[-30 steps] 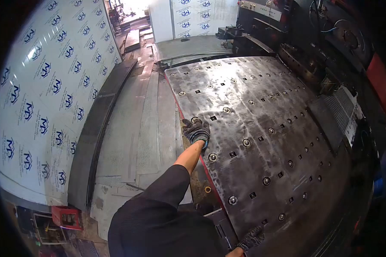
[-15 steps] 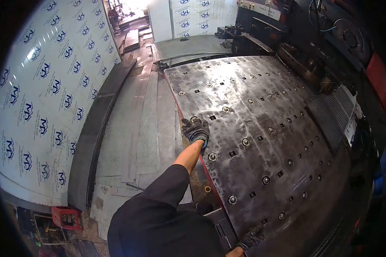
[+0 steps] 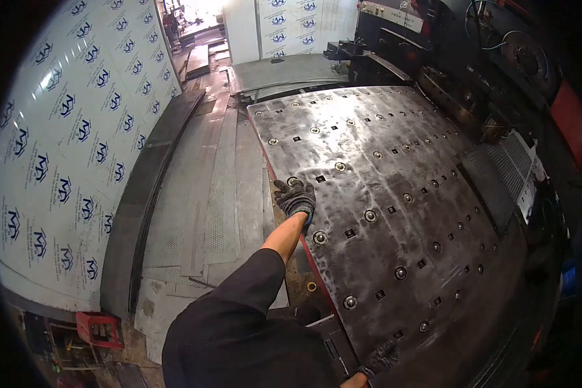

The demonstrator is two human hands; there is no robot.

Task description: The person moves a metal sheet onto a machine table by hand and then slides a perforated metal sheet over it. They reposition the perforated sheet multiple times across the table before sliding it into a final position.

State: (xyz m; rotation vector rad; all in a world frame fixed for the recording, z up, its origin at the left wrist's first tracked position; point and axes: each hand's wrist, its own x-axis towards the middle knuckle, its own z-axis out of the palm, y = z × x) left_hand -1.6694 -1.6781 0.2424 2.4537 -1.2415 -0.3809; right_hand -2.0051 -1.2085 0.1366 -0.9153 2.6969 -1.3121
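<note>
A large dark metal table with rows of round ball fittings and small square holes fills the middle and right. My left hand, in a grey knitted glove, rests on its left edge beside a round fitting, the fingers apart and nothing in them. Near the bottom of the view, my right hand lies on the near edge of the same table in a dark speckled glove. Its fingers look spread on the surface, with no object visible in them.
Dark machinery stands behind the table, with a perforated metal plate at its right. Metal sheets cover the floor on the left, beside a printed panel wall. A red stool stands at the lower left.
The view has shifted very slightly. Both hands stay in the same places on the table.
</note>
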